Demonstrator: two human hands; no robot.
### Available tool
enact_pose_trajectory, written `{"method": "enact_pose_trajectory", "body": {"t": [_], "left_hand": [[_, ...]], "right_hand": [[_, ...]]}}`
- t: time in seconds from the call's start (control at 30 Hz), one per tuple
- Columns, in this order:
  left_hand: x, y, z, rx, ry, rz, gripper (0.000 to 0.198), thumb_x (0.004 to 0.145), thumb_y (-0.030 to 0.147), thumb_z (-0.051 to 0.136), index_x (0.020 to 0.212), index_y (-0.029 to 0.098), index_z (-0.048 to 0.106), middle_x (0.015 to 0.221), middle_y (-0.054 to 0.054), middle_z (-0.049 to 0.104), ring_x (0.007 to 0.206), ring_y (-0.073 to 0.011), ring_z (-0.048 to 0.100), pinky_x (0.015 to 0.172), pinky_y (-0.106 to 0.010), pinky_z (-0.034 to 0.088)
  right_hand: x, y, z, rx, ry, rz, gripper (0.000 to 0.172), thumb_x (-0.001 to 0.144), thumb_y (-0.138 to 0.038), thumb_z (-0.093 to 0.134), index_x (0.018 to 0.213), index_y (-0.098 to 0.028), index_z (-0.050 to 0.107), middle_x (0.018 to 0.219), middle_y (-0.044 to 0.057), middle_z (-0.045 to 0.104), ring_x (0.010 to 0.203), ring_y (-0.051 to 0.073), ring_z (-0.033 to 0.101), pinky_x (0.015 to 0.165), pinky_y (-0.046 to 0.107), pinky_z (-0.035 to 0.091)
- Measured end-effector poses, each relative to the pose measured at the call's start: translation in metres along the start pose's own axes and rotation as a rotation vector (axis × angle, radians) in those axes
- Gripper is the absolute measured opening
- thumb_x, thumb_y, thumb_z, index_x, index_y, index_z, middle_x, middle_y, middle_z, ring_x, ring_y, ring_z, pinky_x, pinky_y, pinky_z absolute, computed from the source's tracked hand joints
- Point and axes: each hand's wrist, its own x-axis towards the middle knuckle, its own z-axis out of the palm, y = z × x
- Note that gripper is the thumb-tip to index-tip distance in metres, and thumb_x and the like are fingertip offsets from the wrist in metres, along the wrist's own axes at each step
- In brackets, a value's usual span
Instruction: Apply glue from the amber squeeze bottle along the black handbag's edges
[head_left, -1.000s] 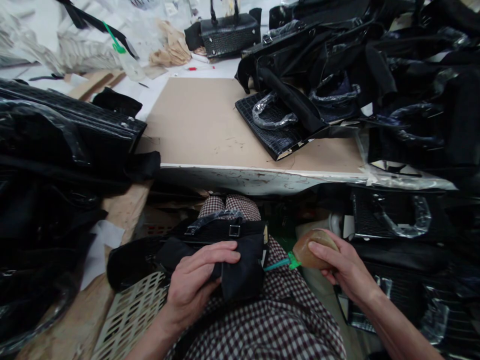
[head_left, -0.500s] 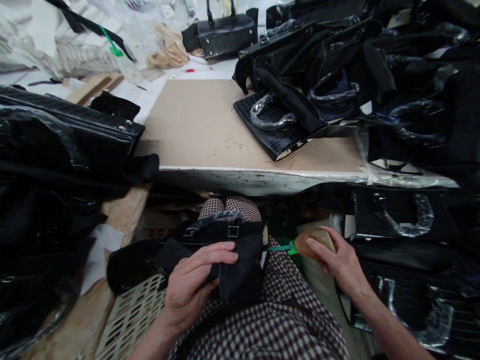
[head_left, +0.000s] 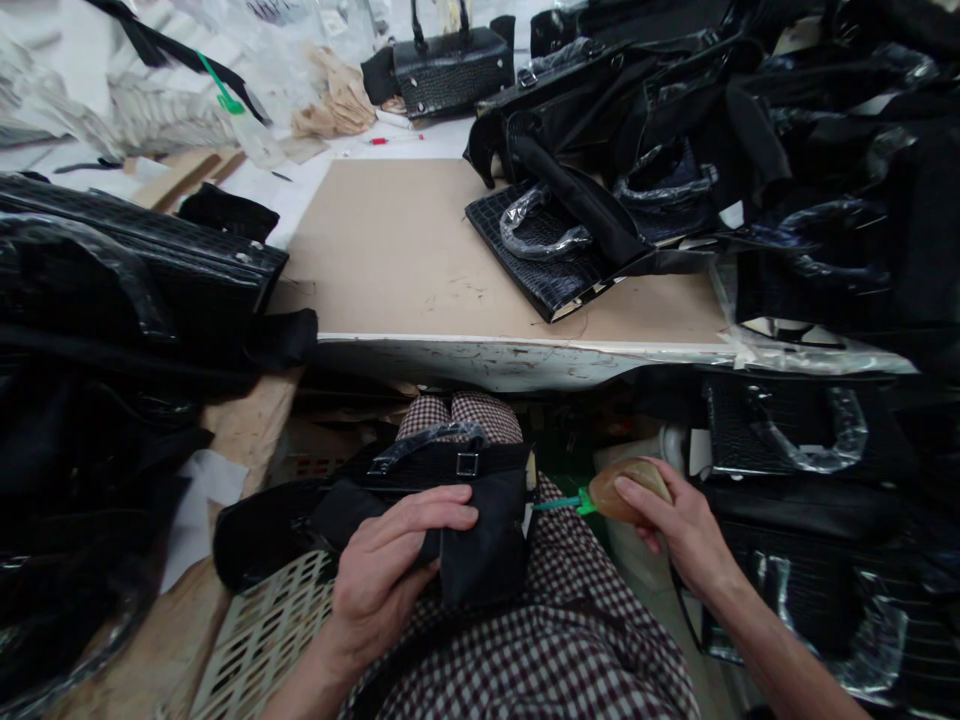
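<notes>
A black handbag point(head_left: 487, 540) with a plastic-wrapped handle and a square metal buckle lies across my lap. My left hand point(head_left: 401, 550) grips it from above, fingers flat over the dark fabric and the thumb tucked beneath. In my right hand point(head_left: 671, 510) is a squeeze bottle point(head_left: 622, 490) of brownish liquid with a green cap and a long thin green nozzle. The nozzle points left, its tip at the bag's right end, where a pale edge shows; whether it touches the bag I cannot tell.
A table with a tan board point(head_left: 390, 250) stands ahead, carrying a crocodile-pattern bag piece point(head_left: 540, 250). Black bags pile up right and left. Another green-nozzle bottle point(head_left: 251, 130) stands at back left. A pale plastic crate point(head_left: 262, 640) and a wooden plank point(head_left: 251, 430) are to my left.
The bottle's nozzle tip has dipped slightly along the bag's right end. My left hand and the bag have barely moved.
</notes>
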Motion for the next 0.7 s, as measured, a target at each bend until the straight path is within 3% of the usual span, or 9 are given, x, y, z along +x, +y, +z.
{"method": "enact_pose_trajectory", "body": {"t": [0.5,0.6,0.7], "left_hand": [[-0.001,-0.001,-0.001,-0.014,0.001,0.003,0.011,0.099,0.016,0.054,0.092,0.016,0.062,0.105,-0.008,0.075,0.116,-0.0212,0.066,0.101,-0.034,0.055],[-0.001,-0.001,0.000,-0.038,0.028,-0.008,0.011,0.098,0.018,0.056,0.090,0.017,0.062,0.104,-0.008,0.075,0.115,-0.0228,0.067,0.099,-0.036,0.056],[-0.002,-0.001,-0.001,-0.041,0.029,-0.014,0.012,0.099,0.020,0.055,0.092,0.017,0.064,0.104,-0.009,0.076,0.114,-0.0236,0.067,0.098,-0.037,0.057]], "right_hand": [[-0.027,-0.009,0.002,0.270,-0.105,0.071,0.053,0.073,-0.059,0.079,0.101,-0.016,0.063,0.069,-0.003,0.054,0.046,0.008,0.040,0.034,0.019,0.031],[-0.027,-0.010,0.004,0.287,-0.084,0.083,0.049,0.073,-0.058,0.079,0.094,-0.017,0.063,0.069,-0.003,0.054,0.046,0.008,0.040,0.034,0.019,0.030],[-0.021,-0.009,0.005,0.211,-0.035,0.049,0.051,0.073,-0.059,0.077,0.100,-0.018,0.063,0.067,-0.003,0.056,0.046,0.010,0.043,0.034,0.020,0.032]]}}
